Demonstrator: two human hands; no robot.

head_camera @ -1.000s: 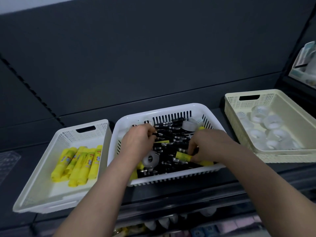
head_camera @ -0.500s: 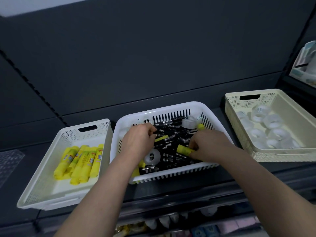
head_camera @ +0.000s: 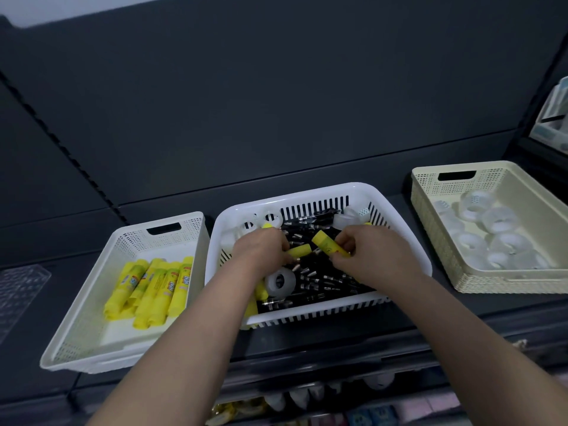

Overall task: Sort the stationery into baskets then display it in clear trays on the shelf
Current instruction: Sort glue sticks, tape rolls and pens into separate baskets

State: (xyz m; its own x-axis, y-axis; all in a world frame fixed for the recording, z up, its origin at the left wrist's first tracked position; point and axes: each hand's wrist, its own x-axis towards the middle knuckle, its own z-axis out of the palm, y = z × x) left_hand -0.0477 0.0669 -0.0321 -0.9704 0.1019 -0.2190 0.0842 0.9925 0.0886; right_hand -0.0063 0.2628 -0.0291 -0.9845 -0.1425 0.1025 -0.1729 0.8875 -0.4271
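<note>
Yellow glue stick (head_camera: 299,250) pinched in left hand (head_camera: 261,250), another (head_camera: 330,245) in right hand (head_camera: 373,256); sorting step; next, likely drop both into white perforated plastic basket (head_camera: 92,305).

The middle basket (head_camera: 316,195) is white with slotted walls, filled with black pens (head_camera: 325,281) banded in silver; the left basket (head_camera: 123,250) is white with fine perforations, holding yellow glue sticks (head_camera: 153,290) with red and blue label print; the right basket (head_camera: 430,216) is cream, dotted likewise, holding clear tape rolls (head_camera: 498,219); the shelf (head_camera: 461,305) is dark grey.
</note>
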